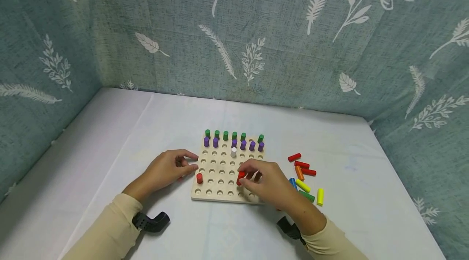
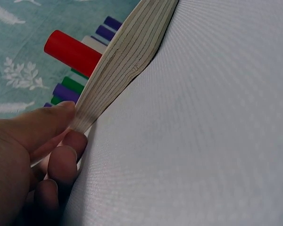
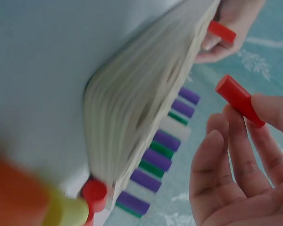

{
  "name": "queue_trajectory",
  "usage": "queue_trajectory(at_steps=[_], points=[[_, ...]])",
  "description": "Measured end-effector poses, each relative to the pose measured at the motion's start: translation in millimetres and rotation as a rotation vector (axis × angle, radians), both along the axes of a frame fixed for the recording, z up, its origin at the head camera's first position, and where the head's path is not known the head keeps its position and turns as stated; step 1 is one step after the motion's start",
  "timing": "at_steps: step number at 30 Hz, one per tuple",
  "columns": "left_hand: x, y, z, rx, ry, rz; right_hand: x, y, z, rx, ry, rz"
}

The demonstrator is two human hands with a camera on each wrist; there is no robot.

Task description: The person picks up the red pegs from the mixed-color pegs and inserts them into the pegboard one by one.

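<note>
Head view: one red peg, pinched in my right hand, long axis slightly tilted, above the board; my left hand, farther off, touches the board's left edge.

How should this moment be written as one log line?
right hand: pinches red peg over pegboard | left hand: at pegboard's left edge | loose pegs: right of pegboard
</note>
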State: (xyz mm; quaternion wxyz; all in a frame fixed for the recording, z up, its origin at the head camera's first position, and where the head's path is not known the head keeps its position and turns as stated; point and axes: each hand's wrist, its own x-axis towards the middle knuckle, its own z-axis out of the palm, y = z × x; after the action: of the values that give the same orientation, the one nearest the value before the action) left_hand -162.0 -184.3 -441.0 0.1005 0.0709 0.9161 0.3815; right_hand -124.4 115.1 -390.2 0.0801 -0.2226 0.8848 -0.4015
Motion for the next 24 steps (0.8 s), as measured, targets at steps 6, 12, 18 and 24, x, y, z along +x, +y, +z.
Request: queue_trajectory(at_steps=[6,12,18,24], points=[[-1.3,0.7,1.2,-0.001,-0.005,0.001,-1.1,-20,-3.2,0.065,0.02,0.009],[-0.6,-0.9,1.1,0.0,-0.003,0.004,-3.1,-41,-5.5,0.132,0.051,0.059],[-0.9,-1.5,-0.2,0.014,0.01,-0.005,-4.3,-54,-6.8,0.163,0.087,0.073],[-1.9,-0.7,-2.0,0.008,0.013,-0.014,-5.1,-60,-9.2,0.203,0.132,0.074]])
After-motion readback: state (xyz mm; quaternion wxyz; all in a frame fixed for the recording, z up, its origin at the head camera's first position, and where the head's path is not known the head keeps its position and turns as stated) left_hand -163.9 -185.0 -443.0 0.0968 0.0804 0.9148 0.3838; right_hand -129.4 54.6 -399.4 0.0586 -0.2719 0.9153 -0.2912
